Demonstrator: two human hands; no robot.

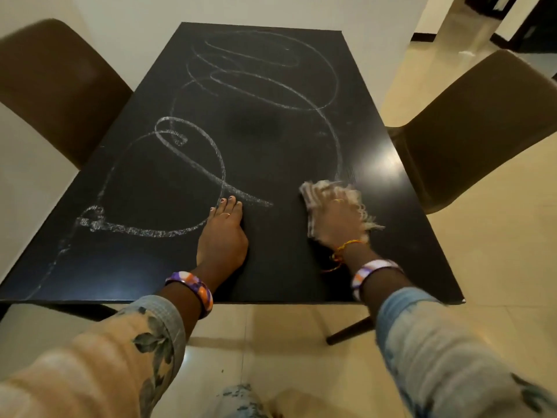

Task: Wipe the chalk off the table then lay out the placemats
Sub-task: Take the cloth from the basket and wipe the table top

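White chalk scribbles (193, 146) loop across most of the black table (271, 267), from the far end down to the near left corner. My left hand (224, 233) lies flat on the tabletop near the middle of the front edge, fingers straight, fingertips at a chalk line. My right hand (337, 218) presses a pale fringed cloth (316, 191) onto the table to the right, blurred by motion. The strip of table around and below the cloth shows no chalk. No placemats are in view.
A brown chair (57, 86) stands at the table's left side and another brown chair (482, 125) at its right. Beige floor tiles surround the table; a white wall lies beyond the far end.
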